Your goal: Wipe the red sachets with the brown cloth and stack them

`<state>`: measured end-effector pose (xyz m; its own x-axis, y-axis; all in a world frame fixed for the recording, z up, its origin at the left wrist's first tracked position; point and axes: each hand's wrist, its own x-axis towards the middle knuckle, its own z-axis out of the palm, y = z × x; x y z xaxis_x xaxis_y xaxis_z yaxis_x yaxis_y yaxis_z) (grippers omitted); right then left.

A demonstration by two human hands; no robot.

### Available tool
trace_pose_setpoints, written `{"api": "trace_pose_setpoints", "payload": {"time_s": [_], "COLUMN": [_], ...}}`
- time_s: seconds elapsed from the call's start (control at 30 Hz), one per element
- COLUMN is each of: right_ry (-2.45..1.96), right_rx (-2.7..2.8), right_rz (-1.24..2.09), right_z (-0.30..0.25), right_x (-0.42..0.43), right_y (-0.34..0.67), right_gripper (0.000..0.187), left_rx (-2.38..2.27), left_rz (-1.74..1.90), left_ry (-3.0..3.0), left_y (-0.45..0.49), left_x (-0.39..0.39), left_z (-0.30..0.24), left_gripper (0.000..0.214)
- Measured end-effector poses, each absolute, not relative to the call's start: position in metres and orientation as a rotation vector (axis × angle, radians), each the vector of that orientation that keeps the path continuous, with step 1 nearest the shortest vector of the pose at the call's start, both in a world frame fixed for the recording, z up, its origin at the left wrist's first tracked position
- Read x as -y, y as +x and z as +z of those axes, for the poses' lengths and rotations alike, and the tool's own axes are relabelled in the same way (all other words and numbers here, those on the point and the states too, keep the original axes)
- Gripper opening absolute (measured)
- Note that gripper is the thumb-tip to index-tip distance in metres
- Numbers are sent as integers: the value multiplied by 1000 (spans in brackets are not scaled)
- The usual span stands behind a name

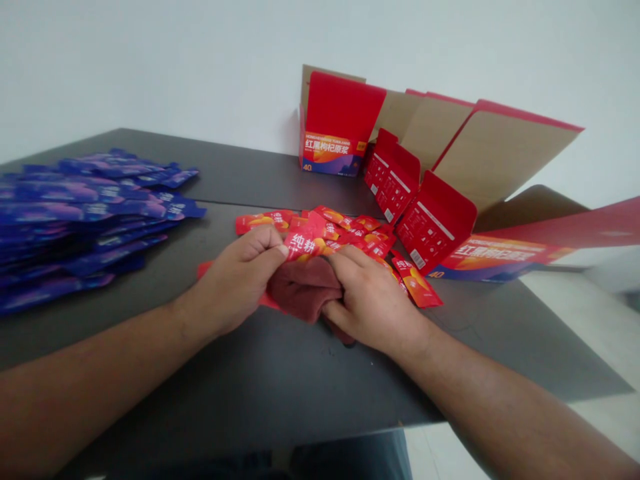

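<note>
L hand (240, 283): fingers pinch the L end of a red sachet (303, 245), thumb on top. R hand (377, 300): fingers close on a brown cloth (303, 287), bunched up against the sachet's near side. Sachet's held over the tabletop (260, 393), btwn both hands, just in front of a pile of red packs (367, 233). Blue packs (90, 207) lie heaped well apart on the L. Red box (333, 150) stands at the back w/ its flap up; open cartons (443, 223) stand to its R, insides plain brown.
</note>
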<state>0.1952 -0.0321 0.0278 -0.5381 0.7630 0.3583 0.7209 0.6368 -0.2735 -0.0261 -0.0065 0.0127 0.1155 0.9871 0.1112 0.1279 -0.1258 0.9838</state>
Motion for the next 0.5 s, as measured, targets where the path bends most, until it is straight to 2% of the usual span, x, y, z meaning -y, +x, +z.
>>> {"api": "trace_pose_setpoints", "payload": {"time_s": [0.2,0.5], "right_ry": [-1055,-1302], "right_rx": [2556,1954], "right_rz": [238,347], "right_z": [27,38], "right_x": [29,-8], "right_y": [196,220], "right_gripper": [20,41], "left_rx": [-1210,-1157], "left_rz": [1141,1027], "left_ry": [1505,1560], "left_y": [-27,-32], "left_x": [6,8], "left_z": [13,15], "left_gripper": [20,25]}}
